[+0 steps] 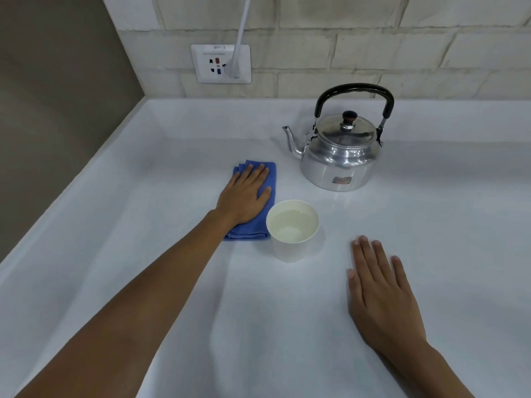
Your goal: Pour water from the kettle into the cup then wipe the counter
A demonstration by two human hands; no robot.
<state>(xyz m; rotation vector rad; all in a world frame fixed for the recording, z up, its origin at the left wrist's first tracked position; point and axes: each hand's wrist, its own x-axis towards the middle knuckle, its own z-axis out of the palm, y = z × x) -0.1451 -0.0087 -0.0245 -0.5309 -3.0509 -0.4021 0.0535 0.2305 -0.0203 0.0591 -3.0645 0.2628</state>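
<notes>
A shiny metal kettle with a black handle stands upright on the white counter, spout to the left. In front of it a white paper cup holds water. A folded blue cloth lies just left of the cup. My left hand rests flat on the cloth, fingers spread and pressing down. My right hand lies flat on the bare counter to the right of the cup, palm down, holding nothing.
A wall socket with a white plug and cable sits on the tiled back wall. A brown side wall bounds the counter on the left.
</notes>
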